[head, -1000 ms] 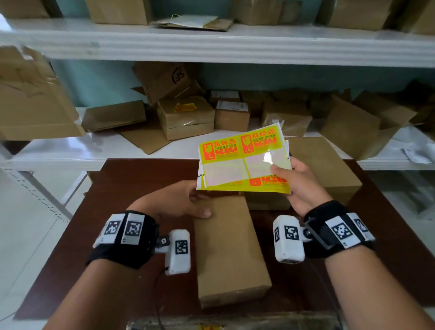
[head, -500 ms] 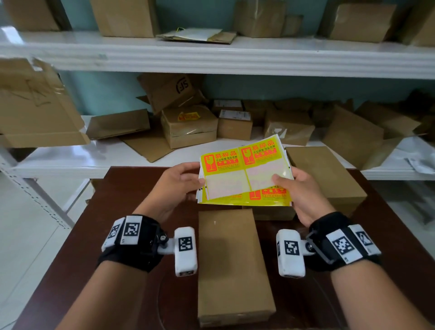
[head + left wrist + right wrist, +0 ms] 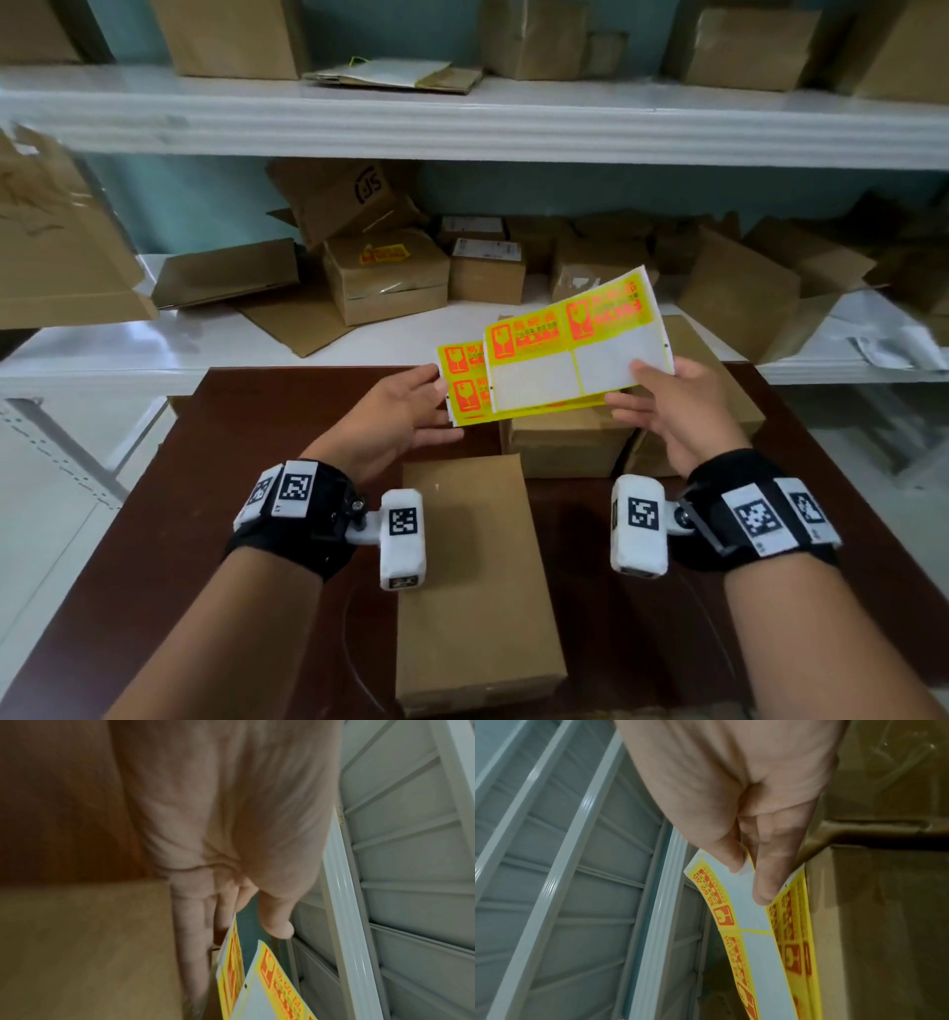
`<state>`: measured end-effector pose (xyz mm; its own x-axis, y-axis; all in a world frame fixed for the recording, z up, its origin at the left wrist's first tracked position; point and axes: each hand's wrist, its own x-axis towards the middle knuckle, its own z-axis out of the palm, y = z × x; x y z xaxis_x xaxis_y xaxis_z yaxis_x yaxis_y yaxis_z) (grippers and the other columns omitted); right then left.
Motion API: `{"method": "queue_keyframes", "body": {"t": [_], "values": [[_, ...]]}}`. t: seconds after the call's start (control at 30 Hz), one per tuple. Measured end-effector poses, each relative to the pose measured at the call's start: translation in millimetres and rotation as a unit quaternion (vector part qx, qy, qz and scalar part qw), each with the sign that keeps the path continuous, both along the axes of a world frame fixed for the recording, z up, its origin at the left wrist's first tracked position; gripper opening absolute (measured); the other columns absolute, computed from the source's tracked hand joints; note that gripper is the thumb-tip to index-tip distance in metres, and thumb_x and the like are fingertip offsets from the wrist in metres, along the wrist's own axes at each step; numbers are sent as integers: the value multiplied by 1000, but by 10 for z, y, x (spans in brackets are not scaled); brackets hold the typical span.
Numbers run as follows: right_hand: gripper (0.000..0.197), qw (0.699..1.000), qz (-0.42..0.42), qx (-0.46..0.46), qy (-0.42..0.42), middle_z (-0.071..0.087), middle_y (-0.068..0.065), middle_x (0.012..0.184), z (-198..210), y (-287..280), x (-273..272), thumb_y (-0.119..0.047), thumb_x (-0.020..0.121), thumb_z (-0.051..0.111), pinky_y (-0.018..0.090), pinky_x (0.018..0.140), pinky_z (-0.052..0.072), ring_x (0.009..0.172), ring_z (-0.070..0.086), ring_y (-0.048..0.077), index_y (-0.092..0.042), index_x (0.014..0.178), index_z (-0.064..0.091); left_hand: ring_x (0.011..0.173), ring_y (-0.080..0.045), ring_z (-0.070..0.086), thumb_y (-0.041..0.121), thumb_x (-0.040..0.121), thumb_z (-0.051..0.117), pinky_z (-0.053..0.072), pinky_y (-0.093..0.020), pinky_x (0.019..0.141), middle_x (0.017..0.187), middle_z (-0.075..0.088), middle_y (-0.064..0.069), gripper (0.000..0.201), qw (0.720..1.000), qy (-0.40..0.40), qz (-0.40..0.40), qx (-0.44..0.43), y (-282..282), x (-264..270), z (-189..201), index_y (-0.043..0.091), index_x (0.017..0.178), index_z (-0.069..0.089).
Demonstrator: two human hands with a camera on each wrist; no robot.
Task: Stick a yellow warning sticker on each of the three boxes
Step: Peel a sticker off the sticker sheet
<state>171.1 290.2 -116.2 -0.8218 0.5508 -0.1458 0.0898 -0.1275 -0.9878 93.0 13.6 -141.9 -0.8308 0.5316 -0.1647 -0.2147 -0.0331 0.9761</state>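
While the left hand (image 3: 395, 421) lies slack under the lower sheet (image 3: 464, 383), fingers straight, a near box (image 3: 475, 580) rests on the surface (image 3: 169, 539); the right hand (image 3: 678, 411) pinches the upper sheet (image 3: 570, 344) above two farther boxes (image 3: 570, 437).

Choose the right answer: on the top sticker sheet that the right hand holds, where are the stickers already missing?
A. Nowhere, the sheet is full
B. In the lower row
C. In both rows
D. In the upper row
B: on the top sheet pinched by the right hand, the upper row still shows yellow and orange stickers, while the lower row is only blank white backing.
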Motion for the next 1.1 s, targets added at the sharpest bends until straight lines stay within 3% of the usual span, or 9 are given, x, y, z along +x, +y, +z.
{"method": "queue_keyframes", "body": {"t": [0.1,0.23,0.33,0.5,0.63,0.73,0.93,1.03,1.1], "values": [[7,998,28,-55,3,70,8,96,39,-94,15,-6,101,57,22,49,57,58,74,16,-6,107,61,131,-22,56,31,105,45,49,-47,105,140,62,0,40,998,1,-67,-20,-64,8,-11,26,144,50],[3,994,59,-93,-5,70,11,100,30,-264,5,-6,99,60,22,48,57,59,74,16,-8,101,60,138,-16,45,33,104,50,49,-40,103,148,52,5,48,993,40,6,-111,-106,0,23,24,150,43],[8,990,94,-106,-9,72,10,97,10,-393,-9,-7,99,62,22,47,57,61,75,16,-8,106,61,124,-17,61,24,103,52,52,-40,101,129,69,1,32,993,61,56,-88,-147,-6,112,19,133,62],[13,986,146,-73,-25,75,11,100,3,-552,-38,-11,98,64,25,51,59,69,76,20,-9,110,63,99,-19,72,8,98,59,62,-30,73,112,76,-10,23,992,43,118,-33,-264,25,243,4,118,69],[20,991,131,9,-36,75,7,106,21,-549,-72,-16,97,66,27,55,58,78,74,19,-13,117,65,103,-19,72,6,96,61,61,-27,75,113,75,-10,26,993,28,115,-11,-347,39,257,3,122,66],[33,991,81,107,-20,71,3,112,56,-499,-105,-17,95,68,28,58,56,90,68,15,-17,127,62,112,-24,69,-1,98,55,59,-31,88,119,72,-15,31,996,11,81,20,-368,74,253,3,128,62],[32,958,58,282,4,65,-6,124,163,-450,-116,-28,90,73,40,101,50,118,59,14,-27,121,66,114,-27,68,-4,99,50,58,-36,93,121,70,-20,29,997,-7,56,55,-332,186,290,-2,127,56],[25,936,76,343,15,67,-6,118,236,-550,-86,-29,89,72,41,97,52,112,60,16,-32,114,68,104,-33,69,-1,97,56,60,-42,88,122,66,-28,14,996,-13,82,43,-296,220,304,-2,111,55],[19,928,103,354,51,70,-12,104,291,-672,-56,-24,89,72,36,85,55,93,64,15,-33,105,70,103,-35,67,0,95,59,58,-45,86,122,65,-32,7,995,-19,84,39,-268,233,319,4,100,55]]}}
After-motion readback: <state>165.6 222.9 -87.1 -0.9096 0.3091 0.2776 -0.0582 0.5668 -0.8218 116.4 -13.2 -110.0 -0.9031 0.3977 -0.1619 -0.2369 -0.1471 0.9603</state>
